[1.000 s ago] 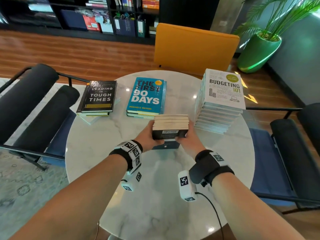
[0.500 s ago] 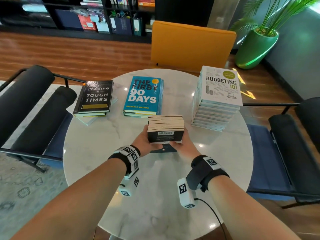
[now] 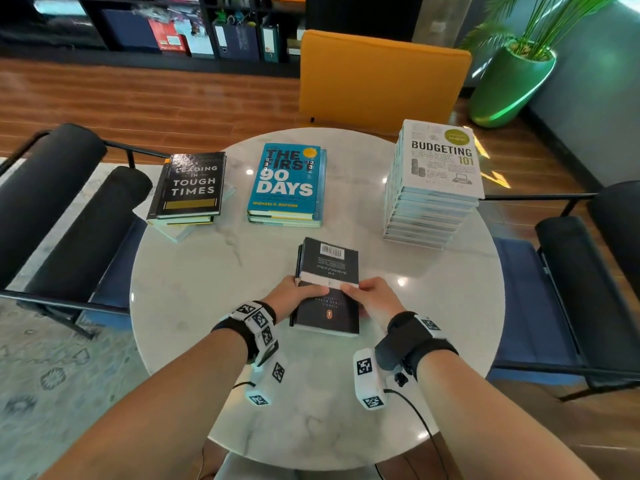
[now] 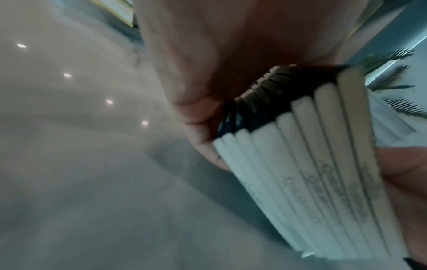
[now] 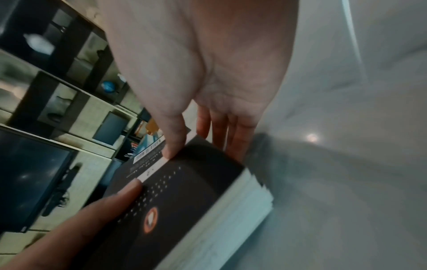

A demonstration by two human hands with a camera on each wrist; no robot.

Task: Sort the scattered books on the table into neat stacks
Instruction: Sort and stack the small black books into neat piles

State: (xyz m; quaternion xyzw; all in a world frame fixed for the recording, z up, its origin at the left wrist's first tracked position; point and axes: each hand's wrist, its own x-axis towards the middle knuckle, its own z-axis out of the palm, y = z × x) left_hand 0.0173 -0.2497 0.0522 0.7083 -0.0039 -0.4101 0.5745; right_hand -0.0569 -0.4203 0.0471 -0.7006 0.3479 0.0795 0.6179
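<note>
A stack of several black paperbacks lies cover-up at the middle front of the round marble table. My left hand grips its left side and my right hand its right side, both thumbs on the top cover. The left wrist view shows the stack's pale spines against my palm. The right wrist view shows my right hand with its thumb on the top cover of the stack and its fingers down the side. Whether the stack rests on the table I cannot tell.
Three stacks stand along the far side: "Leading in Tough Times" left, "The First 90 Days" middle, a tall "Budgeting 101" stack right. A yellow chair stands behind, with black chairs at both sides.
The stack has tipped from standing on edge to lying cover-up and has come down and toward me. Both hands stayed on it.
</note>
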